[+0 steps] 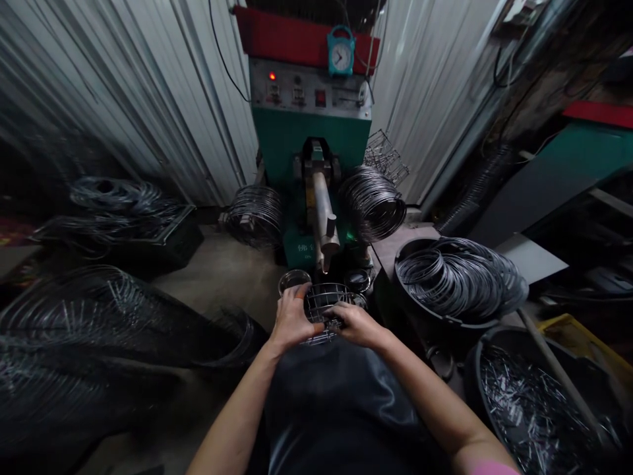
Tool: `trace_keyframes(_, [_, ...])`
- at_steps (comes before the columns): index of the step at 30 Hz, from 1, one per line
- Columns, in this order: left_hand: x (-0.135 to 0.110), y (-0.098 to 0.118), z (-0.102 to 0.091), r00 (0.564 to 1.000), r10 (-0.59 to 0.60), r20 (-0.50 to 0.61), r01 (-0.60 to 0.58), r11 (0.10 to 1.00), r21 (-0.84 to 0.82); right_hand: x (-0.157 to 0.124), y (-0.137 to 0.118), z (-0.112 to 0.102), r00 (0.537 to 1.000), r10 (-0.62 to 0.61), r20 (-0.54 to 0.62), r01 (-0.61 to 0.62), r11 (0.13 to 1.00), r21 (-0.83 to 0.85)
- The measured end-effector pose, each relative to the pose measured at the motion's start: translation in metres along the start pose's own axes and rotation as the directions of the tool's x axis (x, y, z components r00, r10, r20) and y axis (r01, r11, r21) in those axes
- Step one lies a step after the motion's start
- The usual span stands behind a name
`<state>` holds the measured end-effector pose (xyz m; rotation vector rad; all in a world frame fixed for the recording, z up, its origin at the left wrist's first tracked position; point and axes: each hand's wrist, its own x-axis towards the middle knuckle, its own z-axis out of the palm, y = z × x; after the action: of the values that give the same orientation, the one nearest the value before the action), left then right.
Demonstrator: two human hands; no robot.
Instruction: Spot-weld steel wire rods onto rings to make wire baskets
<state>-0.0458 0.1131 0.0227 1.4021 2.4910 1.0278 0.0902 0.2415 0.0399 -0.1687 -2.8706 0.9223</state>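
A round wire basket (324, 295) of thin metal rods sits in front of me, just below the tip of the welding machine's arm (324, 211). My left hand (293, 316) grips the basket's left side, thumb stretched toward its near edge. On the right side my right hand (359, 323) is closed, its fingertips at the basket's wires; whether they also pinch a small loose piece is hidden. The green machine (314, 125) stands straight ahead with a red lamp lit on its panel.
Coils of wire rings (254, 214) hang left of the machine arm, and more rings (373, 201) hang right. A black tub (465, 323) of rings and another tub (482, 389) of short metal pieces stand at right. Wire mesh (123, 316) piles up at left.
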Motion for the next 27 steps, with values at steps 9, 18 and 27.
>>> trace_keyframes(9, [0.017,-0.009,0.005,1.000,0.008,-0.008,-0.008,0.999,-0.042,0.011,0.012,0.005,0.998,0.008,-0.063,-0.011,0.999,-0.045])
trace_keyframes(18, [0.048,-0.014,0.004,1.000,0.008,-0.002,-0.008,0.997,-0.082,0.036,0.019,-0.008,0.996,0.018,-0.087,-0.029,0.991,-0.127])
trace_keyframes(27, [0.057,-0.011,0.003,0.999,-0.038,-0.016,0.037,0.996,-0.076,0.040,0.022,-0.008,0.992,0.033,-0.124,-0.049,0.990,-0.129])
